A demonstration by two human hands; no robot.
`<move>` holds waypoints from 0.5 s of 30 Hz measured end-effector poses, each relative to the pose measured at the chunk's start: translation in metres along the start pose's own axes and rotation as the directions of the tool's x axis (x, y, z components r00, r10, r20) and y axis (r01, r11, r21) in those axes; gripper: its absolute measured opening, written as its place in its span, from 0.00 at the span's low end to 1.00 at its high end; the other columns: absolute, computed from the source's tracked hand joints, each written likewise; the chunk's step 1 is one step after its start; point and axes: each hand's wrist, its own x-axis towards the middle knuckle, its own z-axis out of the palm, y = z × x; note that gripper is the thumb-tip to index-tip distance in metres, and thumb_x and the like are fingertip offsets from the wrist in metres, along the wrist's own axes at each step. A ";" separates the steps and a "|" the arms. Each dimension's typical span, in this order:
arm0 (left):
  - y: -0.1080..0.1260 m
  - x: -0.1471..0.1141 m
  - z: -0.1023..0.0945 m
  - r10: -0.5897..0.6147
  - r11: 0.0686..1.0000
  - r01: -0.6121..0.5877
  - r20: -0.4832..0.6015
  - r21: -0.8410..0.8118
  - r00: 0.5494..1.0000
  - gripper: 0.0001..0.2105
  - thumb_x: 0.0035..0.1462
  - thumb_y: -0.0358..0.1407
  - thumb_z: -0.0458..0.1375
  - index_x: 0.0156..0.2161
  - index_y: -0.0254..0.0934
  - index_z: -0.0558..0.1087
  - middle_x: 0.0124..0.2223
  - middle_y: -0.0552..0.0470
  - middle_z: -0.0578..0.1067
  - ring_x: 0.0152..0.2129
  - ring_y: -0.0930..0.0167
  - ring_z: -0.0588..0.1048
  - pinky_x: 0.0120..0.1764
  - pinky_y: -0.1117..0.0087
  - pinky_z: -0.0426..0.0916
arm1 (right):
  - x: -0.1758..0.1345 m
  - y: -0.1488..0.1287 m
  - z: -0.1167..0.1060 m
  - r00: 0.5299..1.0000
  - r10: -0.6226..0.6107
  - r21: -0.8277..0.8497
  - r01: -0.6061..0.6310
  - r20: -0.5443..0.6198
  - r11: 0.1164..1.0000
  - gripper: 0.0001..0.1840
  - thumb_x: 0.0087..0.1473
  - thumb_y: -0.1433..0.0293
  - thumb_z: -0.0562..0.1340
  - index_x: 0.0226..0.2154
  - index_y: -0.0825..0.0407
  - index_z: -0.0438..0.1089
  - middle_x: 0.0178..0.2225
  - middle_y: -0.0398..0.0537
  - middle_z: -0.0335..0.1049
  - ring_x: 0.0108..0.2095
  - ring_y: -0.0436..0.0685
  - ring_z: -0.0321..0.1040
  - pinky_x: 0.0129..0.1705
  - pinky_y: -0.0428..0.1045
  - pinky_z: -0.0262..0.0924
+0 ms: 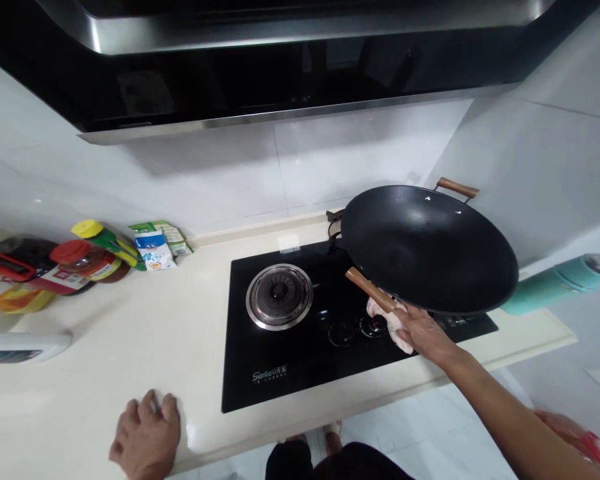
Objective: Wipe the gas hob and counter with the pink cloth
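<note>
My right hand (424, 332) reaches in beside a large black wok (425, 247) over the right side of the stove. Its fingers are closed on a pale pink cloth (403, 337), bunched at the near wooden handle (373, 291). Whether the fingers also grip that handle is hidden. The wok's other wooden handle (457, 187) points to the back right. On the pale counter at the lower left, my left hand (149, 437) rests with its fingers bent and slightly apart, holding nothing.
A round burner (279, 297) shows on the left of the black glass stove (280, 353). Seasoning packets (155, 250), a red-lidded jar (87, 260) and bottles line the left wall. A teal flask (555, 285) is right of the wok. The range hood (280, 80) overhangs the stove.
</note>
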 end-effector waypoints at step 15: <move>0.000 0.003 0.002 0.012 1.000 -0.012 -0.003 0.016 1.000 0.36 0.66 0.55 0.36 0.67 0.36 0.62 0.73 0.32 0.56 0.71 0.51 0.52 0.66 0.41 0.51 | -0.066 -0.106 0.022 0.997 0.069 -0.054 -0.068 0.018 0.996 0.26 0.48 0.65 0.66 0.52 0.52 0.74 0.56 0.62 0.67 0.58 0.75 0.56 0.57 0.65 0.58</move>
